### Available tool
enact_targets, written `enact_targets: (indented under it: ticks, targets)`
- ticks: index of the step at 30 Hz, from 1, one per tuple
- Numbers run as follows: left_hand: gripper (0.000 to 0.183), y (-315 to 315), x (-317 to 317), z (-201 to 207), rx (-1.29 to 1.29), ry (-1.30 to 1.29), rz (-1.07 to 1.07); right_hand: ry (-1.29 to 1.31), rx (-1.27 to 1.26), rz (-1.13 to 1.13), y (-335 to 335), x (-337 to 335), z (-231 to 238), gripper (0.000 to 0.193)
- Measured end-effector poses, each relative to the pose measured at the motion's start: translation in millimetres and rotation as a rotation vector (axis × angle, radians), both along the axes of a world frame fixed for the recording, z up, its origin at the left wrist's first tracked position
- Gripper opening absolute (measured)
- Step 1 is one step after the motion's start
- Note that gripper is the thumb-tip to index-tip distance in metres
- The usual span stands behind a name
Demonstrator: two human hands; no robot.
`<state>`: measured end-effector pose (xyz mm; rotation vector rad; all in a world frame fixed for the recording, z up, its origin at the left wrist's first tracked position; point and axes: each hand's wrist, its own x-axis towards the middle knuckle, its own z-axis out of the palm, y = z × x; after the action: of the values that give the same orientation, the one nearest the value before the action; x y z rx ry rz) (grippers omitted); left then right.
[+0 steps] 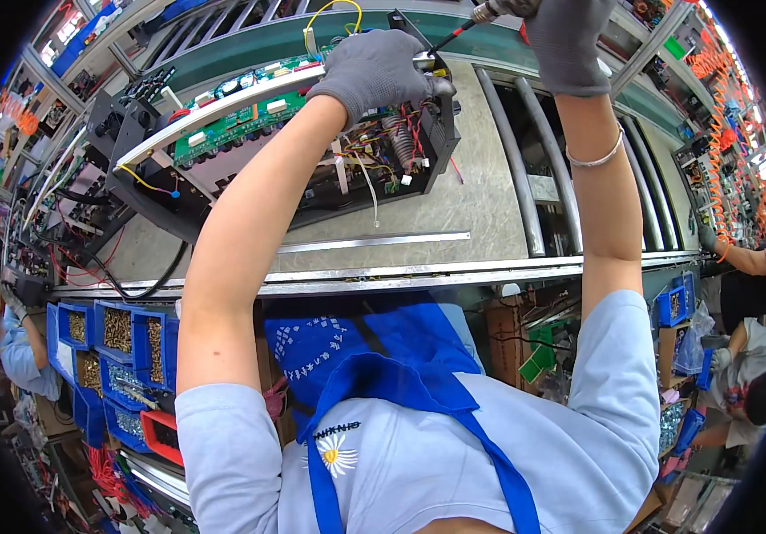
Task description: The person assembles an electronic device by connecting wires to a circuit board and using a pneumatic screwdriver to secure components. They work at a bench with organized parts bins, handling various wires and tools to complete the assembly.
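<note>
My left hand point(376, 68), in a grey glove, is closed at the right end of an open black equipment chassis point(443, 133). Its fingers bend down beside the end panel, and what they pinch is hidden. My right hand point(570, 46), also gloved, is raised at the top edge, wrapped round a power screwdriver point(487, 12). The driver's dark, red-banded bit slants down left, its tip close to my left fingers. Inside the chassis are a green circuit board point(241, 120), a pale long rail point(223, 111) and bundles of coloured wires point(383, 151).
The chassis rests on a grey worktop point(490, 214) with metal rollers point(548, 169) at right. A thin metal strip point(374, 242) lies in front. Blue bins point(118, 331) of screws stand lower left. Co-workers' arms point(743, 258) show at right, and an orange coiled hose point(717, 151) hangs there.
</note>
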<state>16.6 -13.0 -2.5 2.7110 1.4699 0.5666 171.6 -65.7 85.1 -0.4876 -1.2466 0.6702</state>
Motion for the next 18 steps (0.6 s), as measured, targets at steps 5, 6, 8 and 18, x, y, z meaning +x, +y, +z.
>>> enact_targets:
  ticks: [5, 6, 8, 18]
  targets:
    - [0.063, 4.0, -0.4, -5.6, 0.019, -0.029, -0.006, -0.011, 0.057, -0.039, 7.0, -9.5, 4.1, 0.014]
    - [0.063, 4.8, -0.4, -6.8, 0.038, -0.033, -0.019, -0.025, 0.061, -0.045, 9.9, -9.9, 6.4, 0.014]
    - [0.063, 6.1, -1.2, -8.9, 0.075, -0.040, -0.042, -0.054, 0.003, -0.048, 14.5, -14.0, 8.9, 0.014]
    - [0.061, -2.1, 1.9, -1.6, 0.061, -0.009, -0.044, -0.220, -0.267, -0.079, 71.9, -27.6, 35.3, 0.020]
